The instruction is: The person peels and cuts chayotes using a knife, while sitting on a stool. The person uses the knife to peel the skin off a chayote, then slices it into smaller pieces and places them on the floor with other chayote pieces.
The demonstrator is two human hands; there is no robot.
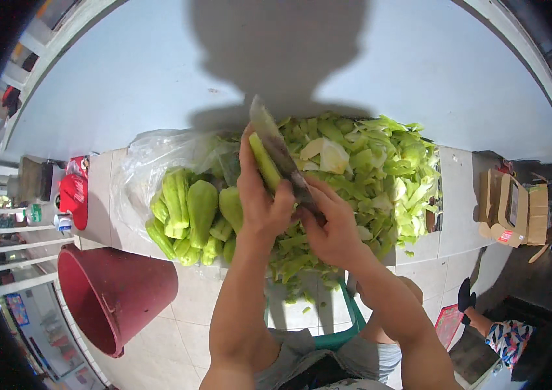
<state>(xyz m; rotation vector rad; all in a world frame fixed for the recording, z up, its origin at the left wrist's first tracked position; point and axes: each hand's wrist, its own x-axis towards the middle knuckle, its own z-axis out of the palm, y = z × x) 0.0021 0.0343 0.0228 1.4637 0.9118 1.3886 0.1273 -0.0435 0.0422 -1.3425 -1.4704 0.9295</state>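
Note:
My left hand (259, 205) is closed around a green chayote (264, 161), held upright in front of me. In my right hand (333, 224) is a large kitchen knife (274, 140), its broad blade tilted up and to the left. The blade lies along the right side of the chayote; whether it cuts in at this instant is blurred. Beneath the right hand spreads a big heap of pale green chayote strips (380, 185), with a cream-white piece (331, 156) on top. Several whole chayotes (202, 211) lie left of my left hand, beside a clear plastic bag (149, 159).
On the left, a maroon bucket (129, 302) lies on its side near a red cloth item (74, 195). Cardboard boxes (513, 208) stand at the right. A green plastic stool (356, 315) is between my legs. Another person's patterned clothing (509, 341) shows lower right. A pale wall (412, 71) rises ahead.

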